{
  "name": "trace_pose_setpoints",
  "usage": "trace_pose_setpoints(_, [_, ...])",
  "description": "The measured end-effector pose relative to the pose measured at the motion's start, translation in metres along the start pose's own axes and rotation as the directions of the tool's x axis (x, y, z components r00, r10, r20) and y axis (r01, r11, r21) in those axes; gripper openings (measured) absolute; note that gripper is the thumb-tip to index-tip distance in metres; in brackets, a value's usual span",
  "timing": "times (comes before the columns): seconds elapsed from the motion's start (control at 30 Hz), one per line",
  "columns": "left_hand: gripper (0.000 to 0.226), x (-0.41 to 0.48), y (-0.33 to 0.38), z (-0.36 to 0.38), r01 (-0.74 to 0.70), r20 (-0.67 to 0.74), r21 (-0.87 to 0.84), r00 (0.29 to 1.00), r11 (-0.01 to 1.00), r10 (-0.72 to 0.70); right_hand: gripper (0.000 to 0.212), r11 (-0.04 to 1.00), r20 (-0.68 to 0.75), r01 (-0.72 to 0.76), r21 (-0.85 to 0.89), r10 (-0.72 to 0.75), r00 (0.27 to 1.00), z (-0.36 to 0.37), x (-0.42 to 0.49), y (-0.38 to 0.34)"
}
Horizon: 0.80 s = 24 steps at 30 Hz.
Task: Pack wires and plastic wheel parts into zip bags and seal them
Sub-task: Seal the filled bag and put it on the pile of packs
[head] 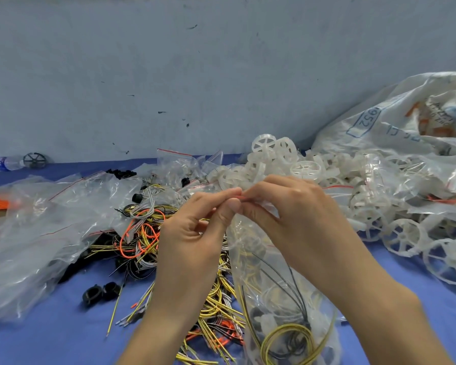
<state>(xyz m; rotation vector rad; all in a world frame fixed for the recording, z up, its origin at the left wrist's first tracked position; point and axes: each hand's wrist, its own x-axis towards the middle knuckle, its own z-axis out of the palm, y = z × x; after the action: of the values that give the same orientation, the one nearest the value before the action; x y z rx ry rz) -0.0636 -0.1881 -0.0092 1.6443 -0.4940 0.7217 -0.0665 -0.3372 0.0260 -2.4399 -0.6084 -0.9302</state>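
"What are you doing?"

"My left hand [195,227] and right hand [292,214] pinch the zip bag [279,299] top, held up over the wires [142,233]. It's full."

"Next?"

"I think I press the strip shut."

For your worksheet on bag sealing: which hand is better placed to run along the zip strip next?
Probably the right hand: it pinches the zip bag at its red strip, most of which runs beneath it; the left hand can anchor.

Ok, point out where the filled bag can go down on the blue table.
Bare blue table lies at the near left, between the empty plastic bags and the wire pile. A smaller patch lies near right, below the white wheels. The middle is crowded.
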Motion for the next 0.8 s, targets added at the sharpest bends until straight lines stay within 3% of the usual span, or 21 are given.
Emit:
trace_pose_setpoints(0.17, [0.011,-0.001,-0.002,0.006,-0.049,-0.083,0.132,0.995,0.99,0.06,0.02,0.999,-0.021,-0.044,-0.002,0.044,0.999,0.0,-0.001,0.002])
trace_pose_setpoints(0.4, [0.013,0.0,-0.004,0.003,-0.006,-0.115,0.163,0.993,0.987,0.025,0.017,0.996,-0.044,-0.087,-0.016,0.086,0.995,-0.009,-0.003,0.009])
trace_pose_setpoints(0.57, [0.016,0.0,-0.004,-0.001,0.066,-0.101,0.068,0.993,0.996,-0.059,0.018,0.995,-0.028,-0.093,-0.04,0.092,0.995,-0.014,-0.005,0.01])
trace_pose_setpoints(0.67, [0.019,0.001,-0.003,-0.003,0.155,-0.008,-0.05,0.988,0.987,-0.156,0.018,0.994,-0.002,-0.094,-0.057,0.094,0.996,-0.014,-0.005,0.011])
trace_pose_setpoints(0.8, [0.015,0.004,-0.003,-0.005,0.179,0.083,-0.129,0.982,0.975,-0.169,0.02,0.996,-0.019,-0.079,-0.035,0.079,0.997,-0.016,-0.007,0.015])
